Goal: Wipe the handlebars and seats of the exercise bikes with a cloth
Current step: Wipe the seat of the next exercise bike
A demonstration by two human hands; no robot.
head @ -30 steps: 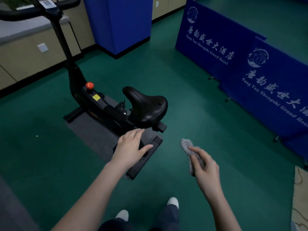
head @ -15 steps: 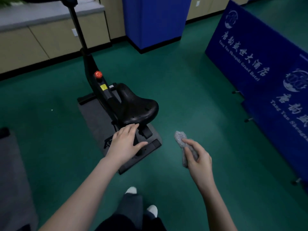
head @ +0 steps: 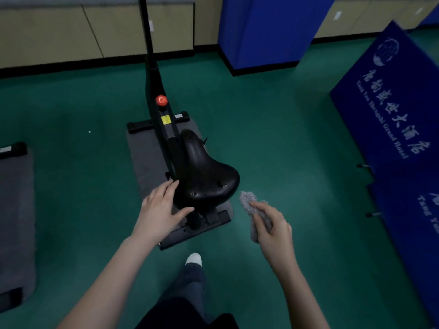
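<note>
Blue banner (head: 392,115) stood at 3 o'clock, blue cabinet (head: 268,32) at 1, both well apart from the bike (head: 154,79). Seat (head: 204,176) sat over grey mat (head: 145,160), long axis 11–5, nose toward 11. Left hand (head: 159,210) grip was apart, fingers straight on the seat's 8 o'clock edge. Right hand (head: 273,231) grip was clamped on cloth (head: 248,203), just beside the seat at 4.

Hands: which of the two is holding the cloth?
The right hand, gripping the crumpled grey cloth beside the black seat. The left hand holds nothing; its straight fingers lie at the seat's rear left edge.
</note>
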